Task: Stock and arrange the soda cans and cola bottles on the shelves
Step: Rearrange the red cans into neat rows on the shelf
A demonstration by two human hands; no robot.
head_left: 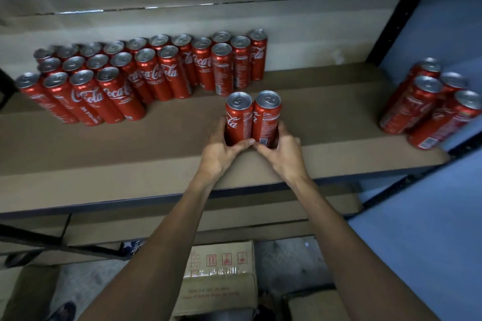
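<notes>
Two tall red cola cans stand side by side, touching, on the cardboard-lined shelf (130,159) near its middle. My left hand (221,148) grips the left can (238,117) low down, thumb across its front. My right hand (283,150) grips the right can (266,116) the same way. A block of several red cans (146,73) in rows fills the shelf's left and back. A smaller cluster of cans (427,101) stands at the shelf's right end. No cola bottles are in view.
A black shelf upright (399,18) rises at the back right beside a blue wall (443,216). Below the shelf, a cardboard carton (221,276) with handling symbols sits on the floor, with more cartons beside it. A dark shoe (62,311) shows at bottom left.
</notes>
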